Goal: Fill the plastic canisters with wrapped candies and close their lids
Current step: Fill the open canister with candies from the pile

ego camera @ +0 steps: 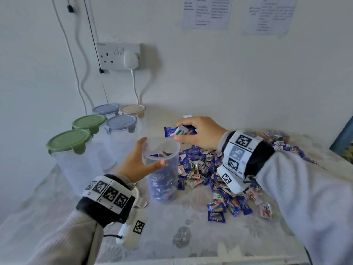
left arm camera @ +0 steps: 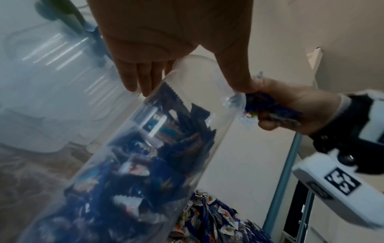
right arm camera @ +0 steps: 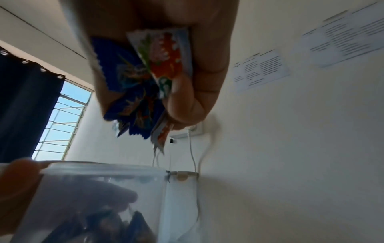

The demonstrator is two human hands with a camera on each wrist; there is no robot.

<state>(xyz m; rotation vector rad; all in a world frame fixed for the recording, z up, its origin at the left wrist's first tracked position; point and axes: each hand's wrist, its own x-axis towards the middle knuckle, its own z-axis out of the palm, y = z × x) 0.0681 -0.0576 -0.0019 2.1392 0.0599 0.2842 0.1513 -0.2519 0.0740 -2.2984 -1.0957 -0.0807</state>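
A clear open canister (ego camera: 162,169) stands mid-table, well over half full of blue and white wrapped candies (left arm camera: 145,164). My left hand (ego camera: 139,161) grips it near the rim, thumb in front and fingers behind. My right hand (ego camera: 198,132) hovers just above and right of the rim, holding a bunch of wrapped candies (ego camera: 179,131); in the right wrist view the wrappers (right arm camera: 145,85) hang down over the canister (right arm camera: 104,197). A loose pile of candies (ego camera: 219,173) lies on the table to the canister's right.
Several closed canisters stand at the left: two with green lids (ego camera: 68,140), two with blue lids (ego camera: 121,121), one with a beige lid (ego camera: 131,109). The wall with a socket (ego camera: 118,56) and hanging cables rises behind. A patterned cloth (ego camera: 191,236) covers the table.
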